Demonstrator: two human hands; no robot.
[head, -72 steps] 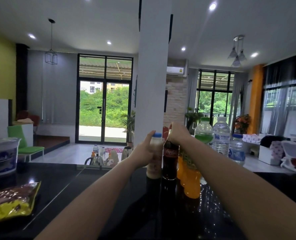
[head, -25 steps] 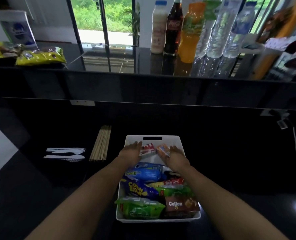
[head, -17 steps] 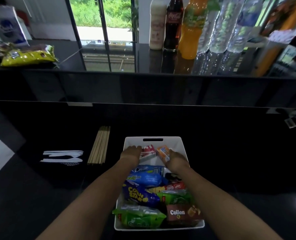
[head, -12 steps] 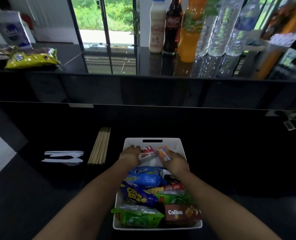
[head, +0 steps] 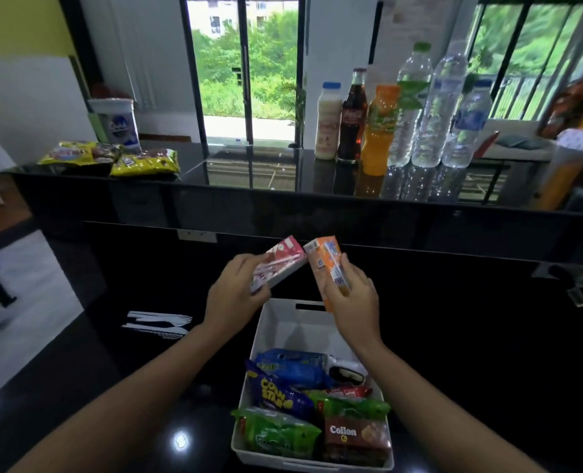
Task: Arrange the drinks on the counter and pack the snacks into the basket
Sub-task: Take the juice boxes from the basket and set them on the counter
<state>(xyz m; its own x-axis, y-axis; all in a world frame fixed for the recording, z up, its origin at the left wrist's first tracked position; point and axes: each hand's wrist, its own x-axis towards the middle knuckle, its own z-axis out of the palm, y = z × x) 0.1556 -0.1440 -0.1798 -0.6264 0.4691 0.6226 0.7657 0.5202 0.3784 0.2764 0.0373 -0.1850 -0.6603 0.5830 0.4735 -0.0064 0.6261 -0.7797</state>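
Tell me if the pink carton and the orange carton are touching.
Cannot tell: in the head view a corner of the pink carton meets the orange carton, depth unclear.

A glass door (head: pixel 245 70) with a dark frame stands at the back and shows green bushes outside. Left of the door stands a white tub with a blue label (head: pixel 116 122), and further left is a yellow wall (head: pixel 17 25). Just right of the door is a white pillar (head: pixel 334 39), with a palm plant (head: pixel 295 104) at the door's right edge. Below the door and to its left, white plastic cutlery (head: pixel 160 324) lies flat.
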